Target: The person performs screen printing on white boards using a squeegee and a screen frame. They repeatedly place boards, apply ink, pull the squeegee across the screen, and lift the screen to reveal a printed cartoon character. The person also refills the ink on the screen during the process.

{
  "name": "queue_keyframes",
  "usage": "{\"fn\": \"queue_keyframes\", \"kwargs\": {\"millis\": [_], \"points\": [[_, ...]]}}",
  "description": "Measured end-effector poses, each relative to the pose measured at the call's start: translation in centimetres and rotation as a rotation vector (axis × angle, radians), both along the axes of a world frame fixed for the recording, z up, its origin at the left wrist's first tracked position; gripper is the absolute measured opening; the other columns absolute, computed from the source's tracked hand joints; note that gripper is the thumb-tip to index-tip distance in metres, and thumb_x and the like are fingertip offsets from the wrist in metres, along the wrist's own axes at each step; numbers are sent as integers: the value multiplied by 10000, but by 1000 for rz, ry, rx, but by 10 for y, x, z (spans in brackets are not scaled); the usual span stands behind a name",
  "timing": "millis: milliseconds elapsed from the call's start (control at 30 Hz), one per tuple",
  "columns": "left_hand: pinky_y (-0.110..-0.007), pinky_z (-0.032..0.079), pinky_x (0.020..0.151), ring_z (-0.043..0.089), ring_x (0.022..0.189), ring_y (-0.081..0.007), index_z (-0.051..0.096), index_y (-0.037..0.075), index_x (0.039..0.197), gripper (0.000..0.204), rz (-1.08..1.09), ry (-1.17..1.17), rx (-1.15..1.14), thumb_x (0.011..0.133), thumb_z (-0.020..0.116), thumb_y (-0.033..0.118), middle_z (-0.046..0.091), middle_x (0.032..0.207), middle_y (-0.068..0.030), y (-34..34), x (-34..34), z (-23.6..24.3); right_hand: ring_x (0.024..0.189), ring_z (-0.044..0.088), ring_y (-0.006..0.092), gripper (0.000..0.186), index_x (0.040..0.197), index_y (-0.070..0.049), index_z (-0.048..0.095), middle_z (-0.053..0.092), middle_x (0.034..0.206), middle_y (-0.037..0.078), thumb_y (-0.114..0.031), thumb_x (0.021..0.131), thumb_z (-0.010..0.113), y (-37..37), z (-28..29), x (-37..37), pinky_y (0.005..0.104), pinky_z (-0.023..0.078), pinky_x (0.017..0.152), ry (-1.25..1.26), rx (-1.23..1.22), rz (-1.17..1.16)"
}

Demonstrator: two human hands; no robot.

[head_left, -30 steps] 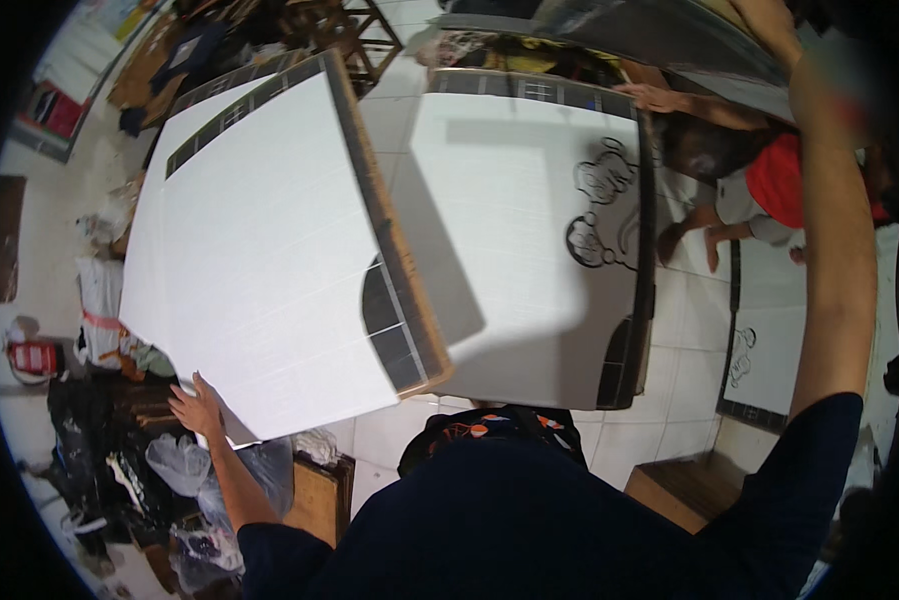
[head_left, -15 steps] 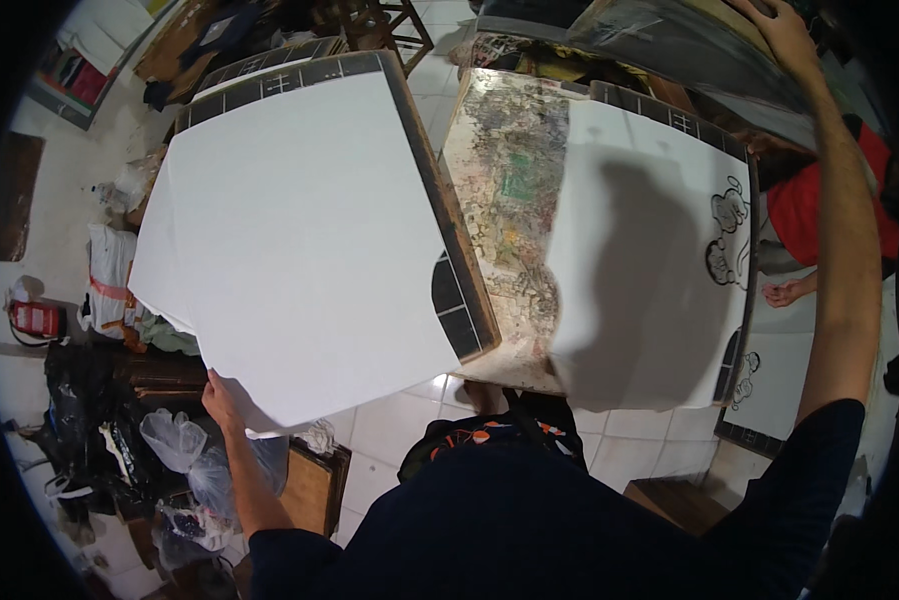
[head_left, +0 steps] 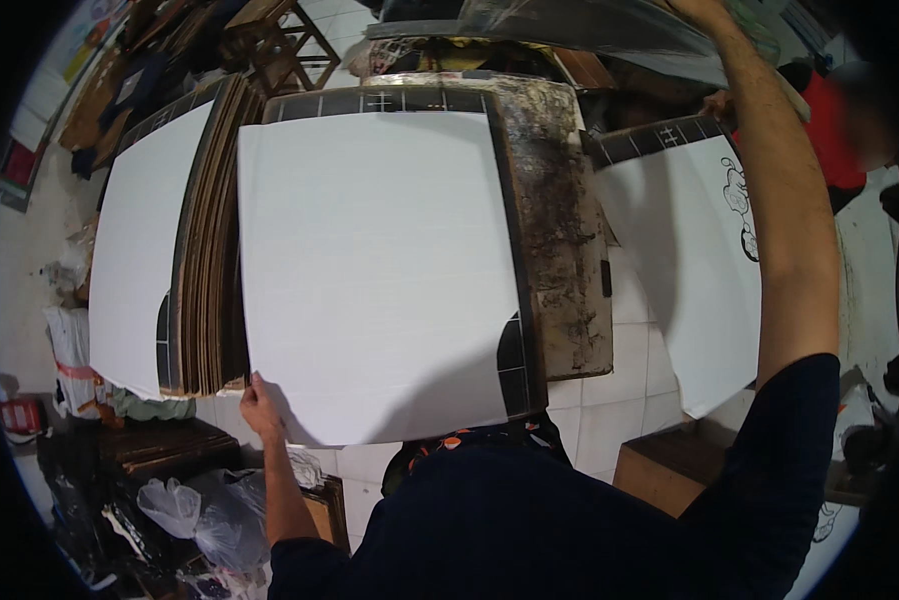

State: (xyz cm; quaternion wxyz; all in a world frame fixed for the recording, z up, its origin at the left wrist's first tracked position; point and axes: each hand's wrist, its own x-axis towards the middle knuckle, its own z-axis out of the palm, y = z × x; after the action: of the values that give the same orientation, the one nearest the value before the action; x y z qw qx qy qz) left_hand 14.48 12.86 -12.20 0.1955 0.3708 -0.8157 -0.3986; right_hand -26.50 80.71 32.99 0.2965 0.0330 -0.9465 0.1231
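Observation:
A white board [head_left: 379, 270] with black, white-lined strips on its top and right edges lies in front of me, over a stained, paint-spotted table [head_left: 574, 240]. My left hand [head_left: 259, 408] is closed on its lower left corner. At the top edge, my right hand [head_left: 701, 12] is closed on the rim of a raised grey, see-through screen frame [head_left: 579, 25]; its fingertips are partly cut off. On the right, a co-worker's hand [head_left: 716, 106] grips the top of a similar board [head_left: 694, 250] with black-outlined cartoon figures, tilted beside the table.
To the left stands a thick stack of brown-edged boards [head_left: 209, 250] topped by a white one [head_left: 134, 260]. A wooden stool [head_left: 284, 45] is at the far left. Plastic bags [head_left: 209, 515] lie at the lower left. A brown box [head_left: 659, 470] sits on the floor at right.
The white board has moved right and straightened over the table, parting from the stack at left. The board with the drawing has shifted off the table to the right, held by the co-worker.

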Motion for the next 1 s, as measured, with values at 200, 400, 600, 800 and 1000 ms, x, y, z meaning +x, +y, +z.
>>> {"fn": "queue_keyframes", "kwargs": {"millis": [200, 400, 600, 800, 1000], "points": [[-451, 472, 657, 547, 663, -216, 689, -73, 842, 658, -101, -177, -75, 1021, 632, 558, 651, 693, -150, 95, -45, -41, 998, 735, 363, 777, 1103, -48, 788, 769, 1039, 226, -761, 802, 719, 0, 3, 1, 438, 535, 890, 4, 1, -18], [-486, 563, 882, 722, 974, -448, 692, -104, 1098, 801, -212, -351, -116, 865, 756, 660, 748, 1035, -278, 149, -57, -35, 946, 744, 328, 776, 1057, -13, 788, 773, 977, 217, -744, 800, 740, 7, 8, -4, 428, 537, 870, 22, -25, 94], [-508, 563, 884, 725, 995, -468, 670, -96, 1146, 942, -379, -496, -203, 725, 837, 730, 744, 1038, -300, 148, -51, -2, 912, 745, 323, 770, 1016, 11, 793, 772, 947, 221, -728, 801, 753, 14, 13, -30, 428, 540, 859, 54, -2, 90], [-529, 562, 859, 732, 959, -470, 662, -76, 1096, 917, -364, -509, -233, 707, 847, 733, 748, 1005, -288, 159, -63, 22, 925, 747, 324, 800, 1032, 24, 796, 773, 959, 232, -740, 798, 754, 21, 22, -50, 429, 546, 865, 55, -4, 152], [-526, 568, 846, 732, 950, -469, 661, -78, 1093, 897, -345, -519, -267, 722, 841, 718, 743, 986, -292, 168, -75, 35, 886, 734, 296, 795, 968, 12, 801, 770, 910, 203, -761, 790, 752, 23, 34, -63, 426, 544, 855, 43, 7, 170]]}}
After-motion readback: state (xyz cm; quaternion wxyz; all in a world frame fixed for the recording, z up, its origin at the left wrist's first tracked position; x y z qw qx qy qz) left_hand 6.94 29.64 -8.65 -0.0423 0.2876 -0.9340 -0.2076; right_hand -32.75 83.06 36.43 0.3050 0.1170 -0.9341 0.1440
